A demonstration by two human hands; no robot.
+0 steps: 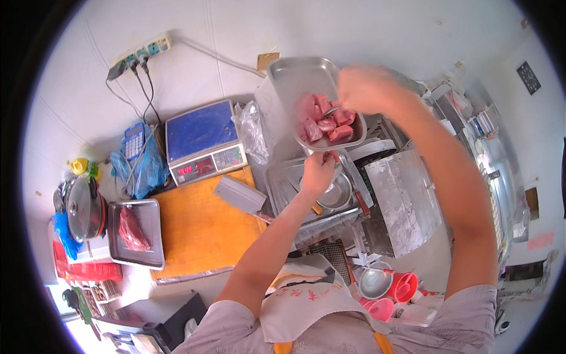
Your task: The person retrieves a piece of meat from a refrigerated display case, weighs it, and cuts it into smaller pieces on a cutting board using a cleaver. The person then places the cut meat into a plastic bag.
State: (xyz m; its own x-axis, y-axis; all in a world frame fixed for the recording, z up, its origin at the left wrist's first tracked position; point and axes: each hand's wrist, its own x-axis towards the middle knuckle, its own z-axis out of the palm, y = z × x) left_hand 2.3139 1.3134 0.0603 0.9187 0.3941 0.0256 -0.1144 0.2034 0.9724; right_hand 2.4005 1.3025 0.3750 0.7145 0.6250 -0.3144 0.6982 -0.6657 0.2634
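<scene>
A deep stainless-steel tray (pixel 303 61) stands tilted toward me at the back, with chunks of raw red meat (pixel 326 124) gathered at its near end. My left hand (pixel 319 174) is closed on the tray's near rim. Over the tray's right side is my right hand (pixel 367 89), smeared by motion, its fingers curled. A small metal utensil (pixel 332 110) reaches from it down among the meat; its handle is hidden and its exact kind is unclear. Below my left hand lie a metal bowl (pixel 336 192) and a shallow metal tray (pixel 280 177).
A cleaver (pixel 240 194) lies across the right edge of an orange-yellow cutting board (pixel 203 227). Behind the board stands a blue-topped scale (pixel 201 133). At left are a tray (pixel 137 255) holding a meat piece and a lidded pot (pixel 84 207). Plug cords hang from a power strip (pixel 144 53).
</scene>
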